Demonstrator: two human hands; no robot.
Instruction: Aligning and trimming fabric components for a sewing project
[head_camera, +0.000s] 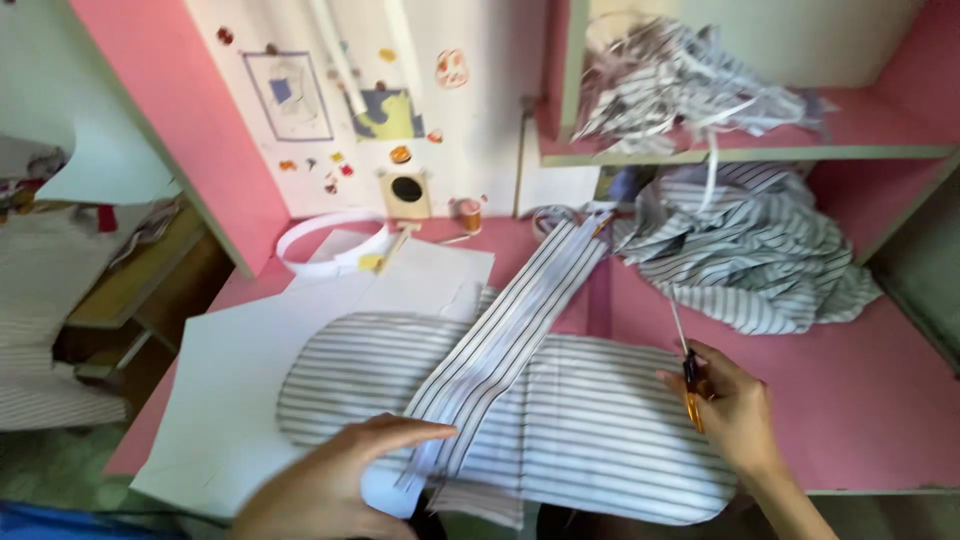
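Observation:
A rounded piece of striped fabric (600, 420) lies flat on the pink table (860, 400), partly over white paper pattern sheets (250, 370). A long narrow striped strip (510, 330) runs diagonally across it toward the back. My left hand (330, 485) rests palm-down on the fabric's near edge, fingers pointing right and touching the strip's lower end. My right hand (735, 410) sits at the fabric's right edge and holds a thin tool with an orange handle (690, 385), its slim metal tip pointing away from me.
A crumpled heap of striped cloth (750, 250) lies at the back right. More striped scraps (680, 85) fill the pink shelf above. A white band roll (330, 245), a thread spool (469, 214) and a small wooden box (405, 193) stand by the back wall.

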